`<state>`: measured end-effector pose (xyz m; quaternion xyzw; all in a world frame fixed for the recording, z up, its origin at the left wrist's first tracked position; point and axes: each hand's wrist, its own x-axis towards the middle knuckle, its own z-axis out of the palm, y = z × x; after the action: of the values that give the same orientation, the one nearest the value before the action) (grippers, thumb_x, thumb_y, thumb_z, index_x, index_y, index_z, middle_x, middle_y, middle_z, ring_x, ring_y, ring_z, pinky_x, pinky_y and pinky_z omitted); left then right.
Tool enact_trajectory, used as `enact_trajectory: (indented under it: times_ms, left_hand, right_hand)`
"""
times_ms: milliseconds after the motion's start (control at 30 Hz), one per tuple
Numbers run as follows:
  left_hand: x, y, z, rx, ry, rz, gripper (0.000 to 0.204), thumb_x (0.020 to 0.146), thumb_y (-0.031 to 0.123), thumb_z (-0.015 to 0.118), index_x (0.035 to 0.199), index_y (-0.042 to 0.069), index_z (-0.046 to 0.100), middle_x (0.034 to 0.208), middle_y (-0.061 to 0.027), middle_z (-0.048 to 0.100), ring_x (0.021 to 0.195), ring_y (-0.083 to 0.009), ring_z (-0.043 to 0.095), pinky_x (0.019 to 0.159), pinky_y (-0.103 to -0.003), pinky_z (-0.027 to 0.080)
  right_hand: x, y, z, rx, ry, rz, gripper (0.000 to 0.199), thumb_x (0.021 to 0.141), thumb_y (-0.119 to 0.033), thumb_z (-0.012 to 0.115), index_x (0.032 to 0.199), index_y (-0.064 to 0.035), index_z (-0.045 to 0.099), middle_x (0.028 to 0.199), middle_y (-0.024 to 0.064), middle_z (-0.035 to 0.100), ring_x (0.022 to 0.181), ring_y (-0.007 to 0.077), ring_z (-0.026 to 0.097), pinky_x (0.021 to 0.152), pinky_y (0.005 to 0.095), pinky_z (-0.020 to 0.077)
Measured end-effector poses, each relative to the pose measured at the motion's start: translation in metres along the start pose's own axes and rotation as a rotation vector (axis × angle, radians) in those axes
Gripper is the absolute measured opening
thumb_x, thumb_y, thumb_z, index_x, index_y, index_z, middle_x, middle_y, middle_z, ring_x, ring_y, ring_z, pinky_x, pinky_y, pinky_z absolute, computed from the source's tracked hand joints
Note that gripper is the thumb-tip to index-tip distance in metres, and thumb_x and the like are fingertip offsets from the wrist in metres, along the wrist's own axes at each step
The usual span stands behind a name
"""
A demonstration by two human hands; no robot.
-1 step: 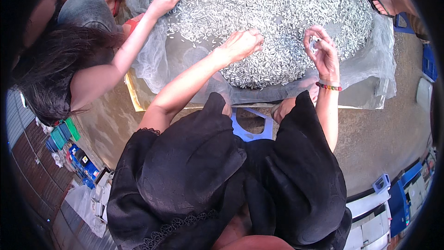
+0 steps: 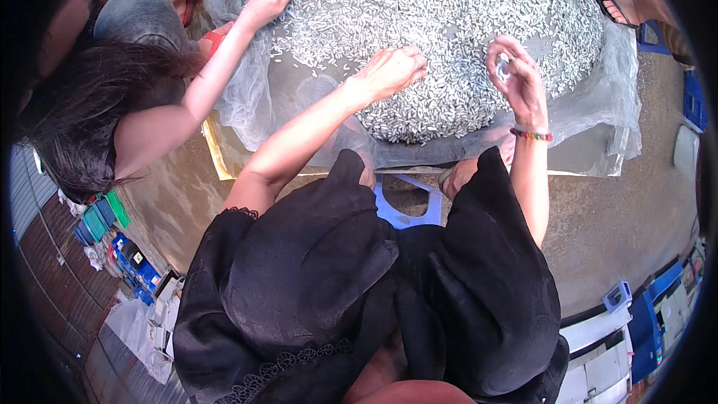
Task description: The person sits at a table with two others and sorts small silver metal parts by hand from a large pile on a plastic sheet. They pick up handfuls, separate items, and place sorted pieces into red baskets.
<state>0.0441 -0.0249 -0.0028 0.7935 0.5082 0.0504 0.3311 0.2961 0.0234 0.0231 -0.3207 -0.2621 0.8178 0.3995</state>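
Note:
A wide heap of small, silvery, oblong pieces (image 2: pixel 441 108) lies on pale netting (image 2: pixel 591 127) in front of me. Over the heap's near middle, my left hand (image 2: pixel 390 73) is closed with its fingertips bunched together; what they hold is hidden. My right hand (image 2: pixel 521 86) is raised above the near right part of the heap, wearing a beaded bracelet (image 2: pixel 532 135). Its fingers curl toward the thumb in a loop. Something pale and shiny shows within that loop, too small and blurred to name.
At the left, another person's hand (image 2: pixel 271 1) reaches over the heap's edge. A sandalled foot (image 2: pixel 619 9) is at the far right. A blue plastic stool (image 2: pixel 410 209) shows between my knees. Blue and white containers (image 2: pixel 651 322) stand at lower right.
My right hand has shifted slightly left and up, its fingers still curled. My left hand stays in the same place over the heap.

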Motion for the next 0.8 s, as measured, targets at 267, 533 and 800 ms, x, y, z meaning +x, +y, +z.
enact_trajectory:
  times_ms: [267, 533, 800]
  left_hand:
    - [-0.008, -0.028, -0.054, -0.721, 0.263, -0.175, 0.026, 0.09, 0.027, 0.053, 0.084, 0.002, 0.06, 0.074, -0.0005, 0.06, 0.073, -0.0133, 0.056, 0.063, -0.031, 0.044]
    - [-0.029, -0.059, -0.08, -0.605, 0.375, -0.342, 0.033, 0.09, 0.032, 0.053, 0.069, 0.006, 0.051, 0.06, 0.001, 0.049, 0.054, -0.0089, 0.044, 0.043, -0.024, 0.031]
    - [-0.057, -0.078, -0.067, -1.777, 0.298, -0.295, 0.016, 0.086, 0.019, 0.058, 0.093, 0.005, 0.054, 0.079, -0.0074, 0.058, 0.062, -0.0139, 0.055, 0.038, -0.017, 0.036]
  right_hand:
    - [0.093, 0.083, -0.002, -1.41, 0.064, -0.209, 0.019, 0.083, -0.023, 0.059, 0.091, -0.0059, 0.061, 0.059, 0.0095, 0.057, 0.059, 0.0257, 0.058, 0.054, 0.0365, 0.0448]
    - [0.026, 0.071, 0.008, -1.58, 0.051, -0.074, 0.017, 0.078, -0.022, 0.062, 0.083, -0.006, 0.061, 0.067, 0.0148, 0.062, 0.067, 0.0313, 0.062, 0.062, 0.0395, 0.0474]
    - [-0.007, 0.01, 0.004, 0.205, 0.043, -0.041, 0.013, 0.083, -0.009, 0.057, 0.092, -0.0015, 0.053, 0.072, 0.0022, 0.046, 0.056, 0.0069, 0.037, 0.039, 0.018, 0.0268]
